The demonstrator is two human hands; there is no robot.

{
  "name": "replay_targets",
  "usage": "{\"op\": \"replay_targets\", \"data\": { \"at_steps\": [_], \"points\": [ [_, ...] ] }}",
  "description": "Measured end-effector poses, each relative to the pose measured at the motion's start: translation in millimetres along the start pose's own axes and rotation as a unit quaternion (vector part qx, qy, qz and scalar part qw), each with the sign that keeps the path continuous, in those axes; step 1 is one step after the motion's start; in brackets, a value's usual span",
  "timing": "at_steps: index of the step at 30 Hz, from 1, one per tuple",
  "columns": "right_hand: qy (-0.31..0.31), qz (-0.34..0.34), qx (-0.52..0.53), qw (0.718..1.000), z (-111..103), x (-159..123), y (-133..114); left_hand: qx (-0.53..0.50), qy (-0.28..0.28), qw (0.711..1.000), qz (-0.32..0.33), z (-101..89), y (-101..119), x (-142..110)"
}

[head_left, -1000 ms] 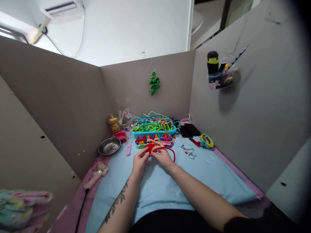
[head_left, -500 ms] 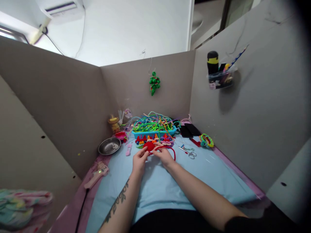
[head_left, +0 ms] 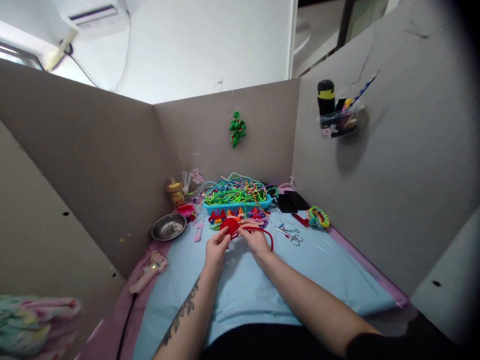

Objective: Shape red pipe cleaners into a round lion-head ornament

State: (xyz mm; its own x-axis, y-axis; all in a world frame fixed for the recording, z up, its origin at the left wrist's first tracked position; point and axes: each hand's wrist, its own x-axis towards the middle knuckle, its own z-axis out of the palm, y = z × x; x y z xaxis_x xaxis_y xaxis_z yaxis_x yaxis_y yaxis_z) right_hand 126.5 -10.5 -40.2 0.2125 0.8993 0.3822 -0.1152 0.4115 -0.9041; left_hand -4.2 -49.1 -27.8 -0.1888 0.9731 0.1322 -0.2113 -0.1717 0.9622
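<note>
A round red coil point(head_left: 229, 226), seemingly wound from fuzzy pipe cleaner, is pinched at its lower left by my left hand point(head_left: 217, 246). My right hand point(head_left: 255, 240) closes its fingers on the red pipe cleaner point(head_left: 268, 233) just right of the coil. From there the loose length loops over the back of that hand and hangs down beside the wrist. Both hands are over the blue table cover, close together. Behind them lie small colourful pipe-cleaner pieces point(head_left: 257, 216), partly hidden by the coil and fingers.
A blue basket point(head_left: 225, 206) heaped with pipe cleaners stands behind. Scissors point(head_left: 294, 239) and yellow-green rings point(head_left: 318, 218) lie right, near black phone-like slabs point(head_left: 287, 203). At left are a metal bowl point(head_left: 159, 231), a pink clip point(head_left: 198, 232) and a corded glue gun point(head_left: 146, 277). Grey partitions enclose the table.
The right hand has shifted slightly away from the coil, and the loose red length has swung a little right. The left hand still grips the coil, whose round face shows more fully.
</note>
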Motion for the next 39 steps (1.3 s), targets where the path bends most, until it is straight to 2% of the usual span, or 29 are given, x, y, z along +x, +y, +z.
{"op": "replay_targets", "data": {
  "at_steps": [12,21,24,28,34,39],
  "points": [
    [-0.001,0.042,0.007,0.999,-4,6,5,-0.024,-0.025,0.999,-0.008,-4.3,-4,3],
    [-0.059,0.134,0.126,0.981,3,-1,-1,-0.027,-0.004,1.000,-0.007,-2.9,-2,2],
    [-0.061,0.117,0.149,0.980,3,-2,-2,-0.009,0.001,1.000,-0.007,-1.6,1,0],
    [-0.088,0.067,0.095,0.989,1,-1,-6,-0.003,0.006,1.000,-0.008,-2.5,1,0],
    [-0.091,0.074,0.070,0.991,2,-2,-11,-0.027,-0.003,1.000,-0.016,-5.5,-5,4],
    [-0.063,0.066,0.041,0.995,1,-1,-4,-0.016,-0.026,0.999,-0.009,-3.7,-3,1]
  ]
}}
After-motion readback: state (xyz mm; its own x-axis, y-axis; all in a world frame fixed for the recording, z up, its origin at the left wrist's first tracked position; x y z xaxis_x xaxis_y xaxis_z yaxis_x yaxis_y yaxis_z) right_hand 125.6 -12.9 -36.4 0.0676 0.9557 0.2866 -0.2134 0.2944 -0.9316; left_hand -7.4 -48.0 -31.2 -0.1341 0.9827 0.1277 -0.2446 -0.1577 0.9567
